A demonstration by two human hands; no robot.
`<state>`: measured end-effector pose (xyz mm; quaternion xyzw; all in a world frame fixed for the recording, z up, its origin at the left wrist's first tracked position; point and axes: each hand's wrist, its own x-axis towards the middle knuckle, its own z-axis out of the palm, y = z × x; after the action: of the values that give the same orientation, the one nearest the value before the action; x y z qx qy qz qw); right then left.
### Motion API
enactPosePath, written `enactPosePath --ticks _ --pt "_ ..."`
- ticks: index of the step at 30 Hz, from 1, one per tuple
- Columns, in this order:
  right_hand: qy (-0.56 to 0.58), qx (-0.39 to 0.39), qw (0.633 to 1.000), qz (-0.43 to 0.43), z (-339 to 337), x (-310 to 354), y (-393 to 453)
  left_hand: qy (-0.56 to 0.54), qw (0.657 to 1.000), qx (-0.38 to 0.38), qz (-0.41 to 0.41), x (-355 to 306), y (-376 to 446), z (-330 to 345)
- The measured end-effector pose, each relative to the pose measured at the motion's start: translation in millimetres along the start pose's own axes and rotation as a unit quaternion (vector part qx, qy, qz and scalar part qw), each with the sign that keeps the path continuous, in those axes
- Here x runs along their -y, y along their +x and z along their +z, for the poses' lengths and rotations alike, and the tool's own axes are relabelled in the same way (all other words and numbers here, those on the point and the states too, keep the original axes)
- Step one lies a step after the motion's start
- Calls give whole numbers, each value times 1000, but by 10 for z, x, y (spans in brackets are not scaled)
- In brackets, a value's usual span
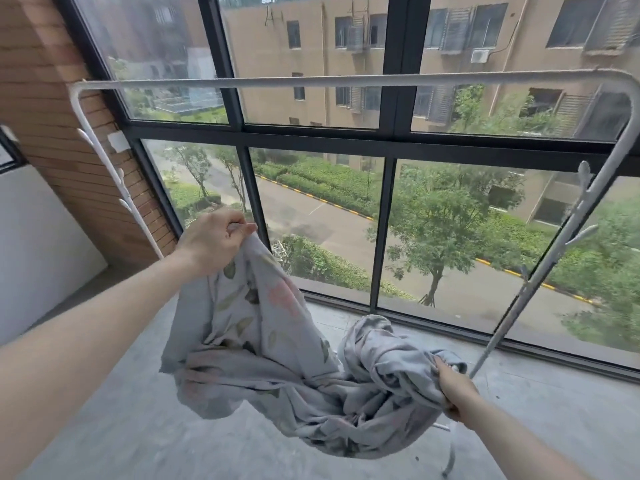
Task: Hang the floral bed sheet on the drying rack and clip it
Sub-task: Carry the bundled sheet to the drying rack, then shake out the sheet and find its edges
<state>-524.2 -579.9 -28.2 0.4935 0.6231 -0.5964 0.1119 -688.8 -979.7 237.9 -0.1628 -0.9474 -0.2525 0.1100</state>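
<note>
The floral bed sheet is pale grey with pink flowers and green leaves, bunched and sagging between my two hands. My left hand grips one gathered corner, raised at mid-height. Lower and to the right, my right hand clutches a crumpled bundle of the same sheet. The white drying rack stands in front of me; its top bar runs across the view well above both hands, and its side posts slope down at left and right. Nothing hangs on the bar. No clips are visible.
A large black-framed window fills the wall behind the rack. A brick pillar stands at the left, beside a white wall. The rack's side posts carry small white pegs. The floor is bare grey concrete.
</note>
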Motion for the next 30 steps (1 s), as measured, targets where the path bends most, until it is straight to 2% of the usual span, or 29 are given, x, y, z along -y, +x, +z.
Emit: enactPosePath --ticks 4,7,9,12,14,16,17,18,19,20,21,25,28,30 --pt "-24 0 999 31 281 -88 146 -124 988 -82 -35 194 21 -30" --pt "-59 -20 997 53 426 -318 163 -142 981 -121 -44 316 94 -156" --pt "-110 -35 993 22 523 -438 104 -156 978 -139 -27 374 158 -244" --pt "-287 13 958 -26 722 -563 21 -161 978 -125 42 399 227 -304" --pt "-368 55 928 -5 831 -596 -107 -168 976 -113 78 418 270 -295" --pt "-399 90 912 21 1029 -543 -298 -199 970 -95 102 496 320 -322" --pt "-394 99 913 35 1156 -483 -378 -212 967 -86 113 527 332 -347" --pt "-354 96 930 37 1307 -365 -482 -219 964 -80 126 558 337 -379" --pt "-306 94 947 6 1486 -236 -545 -224 962 -73 136 589 334 -423" --pt "-256 90 961 -62 1706 -52 -646 -229 960 -64 147 629 322 -472" --pt "-229 92 958 -144 1934 158 -792 -234 958 -54 157 667 297 -515" --pt "-179 132 894 -388 2687 905 -1503 -236 948 7 212 899 139 -562" --pt "-197 119 840 -492 3008 1164 -1818 -246 941 51 225 1063 6 -534" --pt "-198 103 821 -526 3139 1178 -1903 -248 944 67 207 1243 4 -533"
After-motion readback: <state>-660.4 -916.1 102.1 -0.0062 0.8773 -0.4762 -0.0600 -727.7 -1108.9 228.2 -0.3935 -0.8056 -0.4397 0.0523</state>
